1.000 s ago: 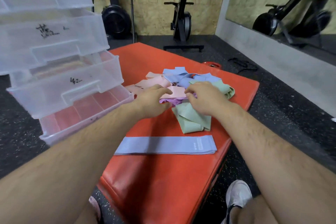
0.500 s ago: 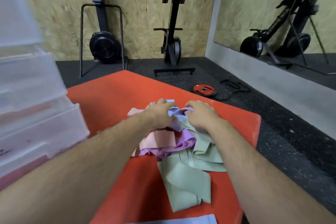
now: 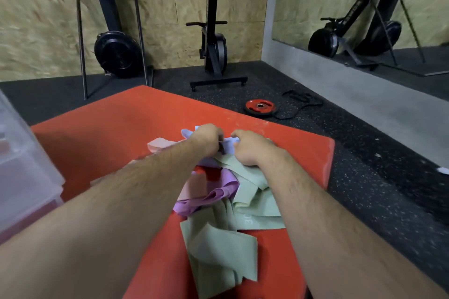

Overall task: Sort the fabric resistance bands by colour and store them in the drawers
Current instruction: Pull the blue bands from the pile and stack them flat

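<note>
Red weight plate [image 3: 259, 106] beyond mat [image 3: 109, 133], drawers [image 3: 24, 177] left

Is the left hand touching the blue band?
Touching. The head view shows the left hand with its fingers curled onto the blue band at the pile's far end. The right hand grips the same band.

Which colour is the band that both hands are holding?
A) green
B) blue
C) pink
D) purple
B: the left hand and the right hand both grip the blue band, which shows between them at the far end of the pile.
</note>
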`<state>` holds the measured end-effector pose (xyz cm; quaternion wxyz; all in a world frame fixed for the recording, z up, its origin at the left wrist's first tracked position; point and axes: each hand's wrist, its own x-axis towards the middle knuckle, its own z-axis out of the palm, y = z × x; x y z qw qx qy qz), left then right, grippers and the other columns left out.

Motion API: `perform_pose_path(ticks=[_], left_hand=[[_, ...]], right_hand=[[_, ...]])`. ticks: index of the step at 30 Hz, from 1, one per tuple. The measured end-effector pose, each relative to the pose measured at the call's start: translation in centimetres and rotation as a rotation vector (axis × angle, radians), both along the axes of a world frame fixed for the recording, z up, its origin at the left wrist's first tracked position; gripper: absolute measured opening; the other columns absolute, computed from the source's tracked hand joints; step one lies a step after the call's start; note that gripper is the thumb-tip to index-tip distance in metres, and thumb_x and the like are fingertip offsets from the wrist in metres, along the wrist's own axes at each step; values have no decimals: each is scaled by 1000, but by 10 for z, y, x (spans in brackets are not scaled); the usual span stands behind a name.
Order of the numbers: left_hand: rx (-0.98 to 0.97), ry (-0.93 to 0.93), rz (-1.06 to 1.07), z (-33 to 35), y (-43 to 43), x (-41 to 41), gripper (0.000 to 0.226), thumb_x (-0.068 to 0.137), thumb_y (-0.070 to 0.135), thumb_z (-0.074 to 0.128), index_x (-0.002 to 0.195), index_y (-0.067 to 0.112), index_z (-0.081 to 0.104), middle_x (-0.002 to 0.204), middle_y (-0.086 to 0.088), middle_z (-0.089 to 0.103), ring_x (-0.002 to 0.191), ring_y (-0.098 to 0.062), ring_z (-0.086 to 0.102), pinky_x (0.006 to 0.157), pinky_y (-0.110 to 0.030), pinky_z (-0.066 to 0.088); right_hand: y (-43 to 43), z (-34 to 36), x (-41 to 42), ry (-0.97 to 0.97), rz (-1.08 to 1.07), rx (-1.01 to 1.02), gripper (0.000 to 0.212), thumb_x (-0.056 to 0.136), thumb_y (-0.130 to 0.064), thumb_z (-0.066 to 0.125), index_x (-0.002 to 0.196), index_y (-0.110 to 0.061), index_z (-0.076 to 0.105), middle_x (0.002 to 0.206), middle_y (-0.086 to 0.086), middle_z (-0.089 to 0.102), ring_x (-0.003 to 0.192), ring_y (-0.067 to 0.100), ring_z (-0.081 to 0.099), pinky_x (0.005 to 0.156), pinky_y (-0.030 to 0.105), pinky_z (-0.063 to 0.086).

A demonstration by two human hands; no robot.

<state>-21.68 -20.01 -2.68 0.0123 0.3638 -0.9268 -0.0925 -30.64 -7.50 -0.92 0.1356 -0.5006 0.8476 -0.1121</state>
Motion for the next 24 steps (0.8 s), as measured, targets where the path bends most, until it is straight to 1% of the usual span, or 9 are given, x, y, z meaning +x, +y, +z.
perform_pose_path(ticks=[3,6,8,13,16,18,20,22,24], left_hand=[[2,34,4,9,3,4,21,80,4,58,84,24,65,82,-4,62,76,-26,56,64,-23,46],[-16,194,22,15,3,9,24,71,-1,61,83,12,77,86,-8,74,86,-28,67,73,-31,52],[-35,326,37,25,4,15,28,74,-5,56,85,9,78,91,-8,75,87,-24,66,73,-29,49],[-38,628,113,64,9,28,23,81,-4,60,89,9,76,89,-2,69,83,-12,57,65,-11,35],[-59,703,110,91,14,37,20,81,1,66,96,10,76,100,-2,68,90,-12,57,75,-15,36],[-61,755,111,104,17,42,23,82,2,64,99,13,76,103,-3,68,94,-16,61,77,-20,40],[-57,814,113,116,22,47,26,84,2,61,101,14,76,100,-1,67,94,-17,61,77,-19,41],[-70,863,108,130,29,54,26,84,1,61,102,13,76,96,3,63,91,-13,58,71,-9,39],[-76,893,112,145,36,64,27,85,0,60,104,12,76,97,3,62,89,-10,56,64,-1,36]], right_hand=[[10,4,-4,-31,-3,-19,51,96,-17,44,144,-33,44,148,3,49,131,30,50,107,44,40],[18,7,-8,-41,-47,-50,55,93,-15,44,143,-39,46,149,7,44,135,33,44,110,42,37],[20,4,-9,-68,-102,-44,50,94,-20,46,138,-41,50,150,9,41,138,36,38,113,43,32],[20,-6,-8,-128,-135,26,34,92,-26,51,122,-37,62,136,-3,59,129,30,49,108,44,29],[19,2,-8,-111,-146,-14,38,91,-15,49,122,-30,66,131,-1,63,124,28,53,101,41,29],[17,9,-8,-138,-133,-100,42,92,-13,49,127,-30,65,132,-1,63,123,27,54,102,38,31],[14,18,-7,-231,-79,-268,44,94,-14,49,134,-29,62,128,1,66,109,23,61,93,31,43],[17,35,0,-325,-2,-431,45,95,-9,48,136,-23,61,113,-1,65,87,13,58,74,25,45],[22,57,10,-355,79,-541,43,96,-5,49,134,-19,63,114,1,63,92,10,58,76,23,46]])
